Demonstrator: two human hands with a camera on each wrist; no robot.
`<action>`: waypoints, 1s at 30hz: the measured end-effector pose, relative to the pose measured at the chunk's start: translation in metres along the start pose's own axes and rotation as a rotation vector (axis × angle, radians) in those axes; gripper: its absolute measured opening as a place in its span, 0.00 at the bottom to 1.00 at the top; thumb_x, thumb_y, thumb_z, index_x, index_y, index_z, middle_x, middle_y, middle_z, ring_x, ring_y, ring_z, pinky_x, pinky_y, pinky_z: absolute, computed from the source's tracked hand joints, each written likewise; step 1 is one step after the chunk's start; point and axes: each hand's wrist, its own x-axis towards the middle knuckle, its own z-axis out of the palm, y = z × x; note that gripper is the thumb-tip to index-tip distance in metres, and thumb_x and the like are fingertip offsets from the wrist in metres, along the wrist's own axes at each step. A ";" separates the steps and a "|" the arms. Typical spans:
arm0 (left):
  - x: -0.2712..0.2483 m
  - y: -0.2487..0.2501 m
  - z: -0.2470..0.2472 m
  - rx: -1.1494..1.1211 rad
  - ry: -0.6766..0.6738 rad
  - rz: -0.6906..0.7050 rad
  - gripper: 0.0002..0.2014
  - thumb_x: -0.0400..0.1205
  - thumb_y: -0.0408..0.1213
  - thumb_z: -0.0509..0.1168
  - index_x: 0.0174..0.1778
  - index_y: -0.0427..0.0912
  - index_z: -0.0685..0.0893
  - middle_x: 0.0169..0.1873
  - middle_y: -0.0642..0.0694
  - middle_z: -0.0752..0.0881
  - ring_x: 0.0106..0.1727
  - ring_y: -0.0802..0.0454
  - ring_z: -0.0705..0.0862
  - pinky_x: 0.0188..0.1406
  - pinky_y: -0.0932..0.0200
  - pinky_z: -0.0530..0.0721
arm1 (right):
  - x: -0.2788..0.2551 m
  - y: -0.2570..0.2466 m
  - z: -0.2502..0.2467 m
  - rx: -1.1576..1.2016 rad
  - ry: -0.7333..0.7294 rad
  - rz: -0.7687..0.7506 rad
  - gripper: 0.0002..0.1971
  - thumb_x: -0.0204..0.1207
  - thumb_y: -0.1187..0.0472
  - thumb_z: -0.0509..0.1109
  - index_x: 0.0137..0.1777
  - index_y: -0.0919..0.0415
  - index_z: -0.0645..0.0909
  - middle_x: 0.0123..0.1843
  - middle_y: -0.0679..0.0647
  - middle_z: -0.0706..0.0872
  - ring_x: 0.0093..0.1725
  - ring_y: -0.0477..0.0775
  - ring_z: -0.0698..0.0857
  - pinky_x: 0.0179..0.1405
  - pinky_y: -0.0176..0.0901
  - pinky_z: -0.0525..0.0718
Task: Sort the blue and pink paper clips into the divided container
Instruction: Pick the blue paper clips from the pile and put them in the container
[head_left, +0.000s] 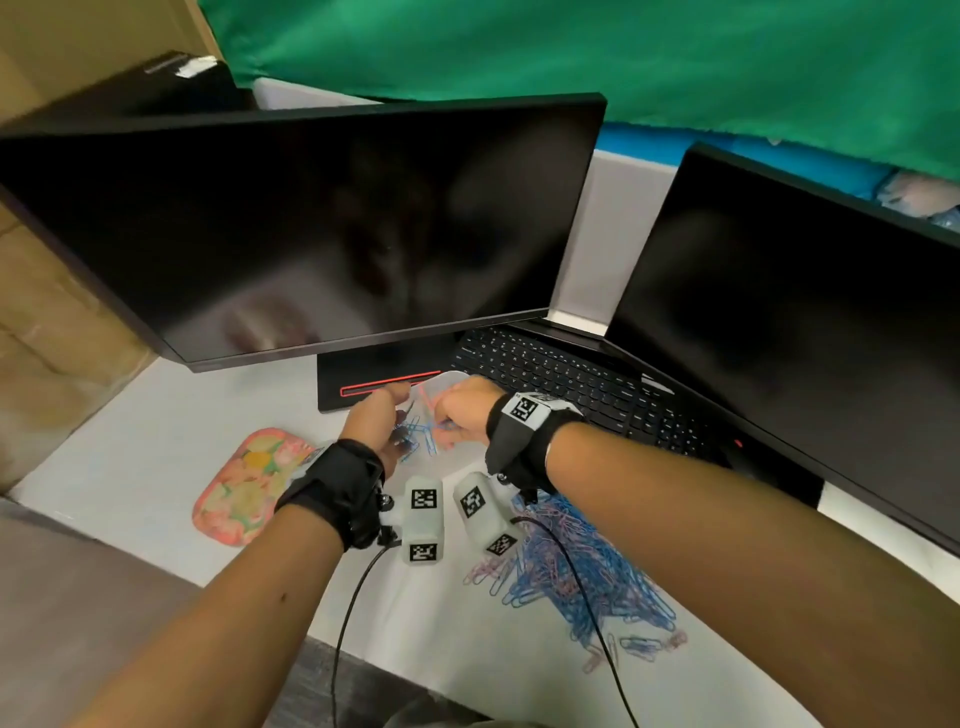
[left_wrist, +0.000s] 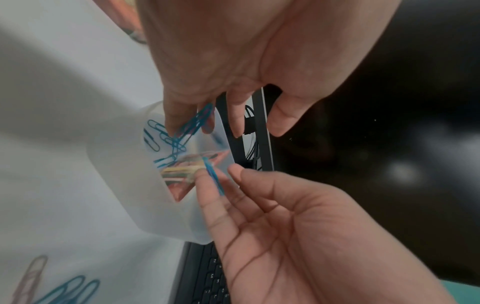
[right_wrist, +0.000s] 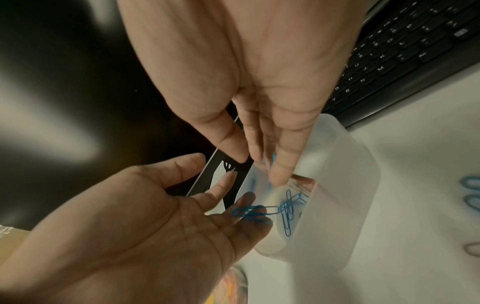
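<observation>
A translucent white divided container (head_left: 451, 380) stands on the white table between my hands, also seen as the container (left_wrist: 122, 174) and container (right_wrist: 337, 185). One compartment holds blue paper clips (left_wrist: 155, 133); another holds pink and mixed clips (left_wrist: 182, 170). My left hand (head_left: 397, 418) hangs over the blue compartment with several blue clips (left_wrist: 192, 123) pinched in its fingers, seen again as blue clips (right_wrist: 249, 211). My right hand (head_left: 448, 415) pinches a single blue clip (left_wrist: 213, 178) at the container's rim. A large loose pile of blue and pink clips (head_left: 571, 571) lies nearer me, under my right forearm.
A black keyboard (head_left: 571, 379) and a monitor base (head_left: 374, 379) sit just behind the container, under two dark monitors (head_left: 311, 223). A floral pouch (head_left: 244, 483) lies to the left. Wrist-camera cables (head_left: 353, 597) trail toward the table's front edge.
</observation>
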 end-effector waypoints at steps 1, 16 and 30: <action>0.001 0.001 0.000 0.012 0.010 0.010 0.13 0.81 0.39 0.63 0.60 0.41 0.81 0.48 0.43 0.74 0.41 0.48 0.72 0.42 0.55 0.74 | -0.001 -0.001 -0.002 -0.009 -0.004 -0.013 0.10 0.75 0.70 0.65 0.54 0.59 0.76 0.49 0.60 0.81 0.43 0.57 0.84 0.45 0.47 0.89; -0.025 -0.066 0.023 0.931 -0.333 0.566 0.10 0.78 0.31 0.64 0.36 0.50 0.85 0.35 0.55 0.88 0.36 0.61 0.83 0.39 0.72 0.77 | -0.087 0.093 -0.077 -0.486 0.162 -0.148 0.10 0.78 0.67 0.65 0.48 0.52 0.86 0.50 0.49 0.87 0.47 0.47 0.86 0.49 0.41 0.86; -0.031 -0.161 0.038 1.594 -0.439 0.598 0.06 0.77 0.46 0.63 0.46 0.50 0.80 0.45 0.49 0.87 0.48 0.45 0.84 0.45 0.57 0.79 | -0.150 0.217 -0.085 -1.049 -0.103 -0.371 0.17 0.79 0.62 0.61 0.66 0.53 0.80 0.60 0.55 0.81 0.59 0.57 0.80 0.56 0.47 0.77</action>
